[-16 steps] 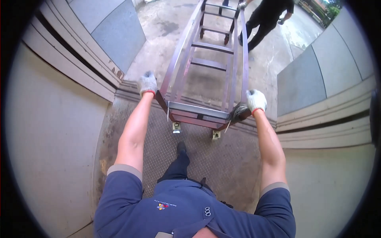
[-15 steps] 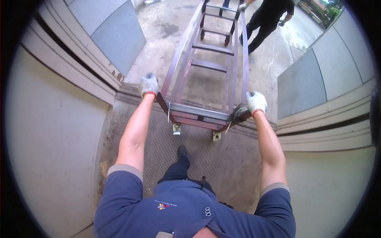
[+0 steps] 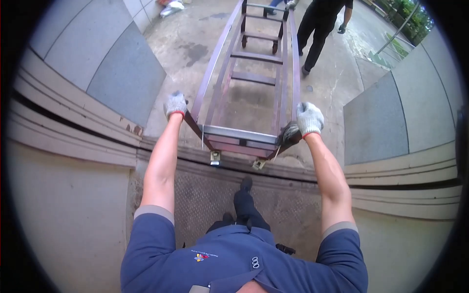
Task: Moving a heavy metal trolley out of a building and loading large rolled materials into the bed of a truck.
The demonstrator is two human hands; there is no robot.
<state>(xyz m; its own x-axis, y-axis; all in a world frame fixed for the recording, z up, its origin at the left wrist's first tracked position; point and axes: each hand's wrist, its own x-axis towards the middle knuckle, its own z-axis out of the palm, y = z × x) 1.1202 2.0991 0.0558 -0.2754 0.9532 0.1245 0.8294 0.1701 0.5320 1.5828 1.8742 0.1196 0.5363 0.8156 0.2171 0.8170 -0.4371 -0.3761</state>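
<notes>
Ahead of me stands a long, brownish metal frame cart [image 3: 253, 77] with crossbars and wheels. My left hand [image 3: 176, 104], in a white knit glove with a red cuff, is closed round the near left corner of the cart. Likewise gloved, my right hand [image 3: 309, 118] is closed at the near right corner. Beside it a bundle of grey cord or cloth [image 3: 289, 133] hangs on the frame. Two pale caster brackets [image 3: 215, 157] show under the near end, close to the door sill. At the far end another person's gloved hand touches the frame.
A person in black [image 3: 320, 34] walks at the far right of the cart. The doorway's grooved sill [image 3: 229, 171] crosses between patterned metal floor and concrete. Panelled walls [image 3: 129, 78] flank both sides. White bags [image 3: 172, 8] lie at the far left; greenery grows at far right.
I have stepped forward, and the cart's near end has moved from the patterned metal floor to about the sill. Both hands keep their grip. The person in black remains alongside the far end.
</notes>
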